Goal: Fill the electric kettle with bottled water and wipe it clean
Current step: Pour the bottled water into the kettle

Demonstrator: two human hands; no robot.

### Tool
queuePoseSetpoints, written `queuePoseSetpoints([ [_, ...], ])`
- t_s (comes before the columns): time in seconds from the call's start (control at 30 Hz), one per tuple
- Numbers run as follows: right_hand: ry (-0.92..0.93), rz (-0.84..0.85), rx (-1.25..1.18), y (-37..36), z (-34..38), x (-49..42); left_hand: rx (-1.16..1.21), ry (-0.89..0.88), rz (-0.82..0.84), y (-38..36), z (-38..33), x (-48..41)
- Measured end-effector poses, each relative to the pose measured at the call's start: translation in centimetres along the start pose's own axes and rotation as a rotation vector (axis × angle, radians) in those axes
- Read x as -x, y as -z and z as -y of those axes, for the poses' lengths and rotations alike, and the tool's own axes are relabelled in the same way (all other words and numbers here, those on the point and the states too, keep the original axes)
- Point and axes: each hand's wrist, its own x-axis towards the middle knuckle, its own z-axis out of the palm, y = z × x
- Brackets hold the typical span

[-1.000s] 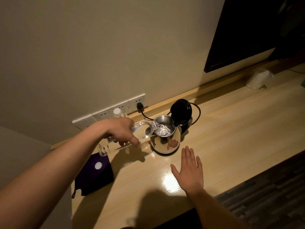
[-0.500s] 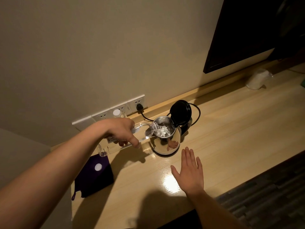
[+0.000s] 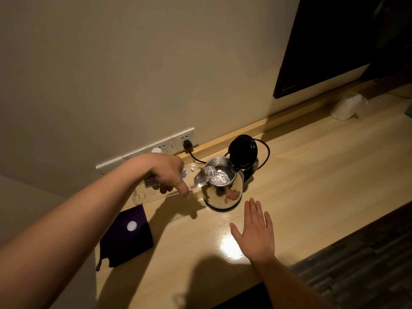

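A shiny steel electric kettle [image 3: 223, 195] stands on the wooden counter with its black lid [image 3: 243, 151] flipped up. My left hand [image 3: 166, 172] grips a clear plastic water bottle [image 3: 197, 178], tipped almost level, its mouth over the kettle's rim. Water shows inside the kettle. My right hand [image 3: 255, 233] lies flat on the counter in front of the kettle, fingers spread, holding nothing. A folded dark purple cloth [image 3: 124, 239] lies at the counter's left end with a white bottle cap [image 3: 132, 226] on it.
The kettle's black cord [image 3: 266, 152] loops behind it to a plug [image 3: 186, 144] in the white wall socket strip [image 3: 185, 137]. A second capped bottle's white top [image 3: 156, 150] shows behind my left wrist. A clear upturned cup [image 3: 346, 107] stands far right, under a dark screen [image 3: 334, 41].
The bottle stays tipped over the kettle, its base raised slightly as it drains. My right hand stays flat on the counter.
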Motion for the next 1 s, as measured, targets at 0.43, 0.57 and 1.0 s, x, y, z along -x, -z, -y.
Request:
queuePoseSetpoints([
  [0.43, -0.005, -0.011, -0.007, 0.0, 0.0, 0.0, -0.166, 0.123, 0.011, 1.4, -3.8, 0.5],
  [0.57, -0.004, -0.01, 0.0, 0.1, 0.0, 0.0, -0.224, 0.157, 0.022, 1.6, -5.4, 0.5],
  [1.0, -0.013, -0.001, -0.009, 0.2, 0.1, 0.0, -0.556, 0.237, -0.01, 1.8, -9.6, 0.6],
])
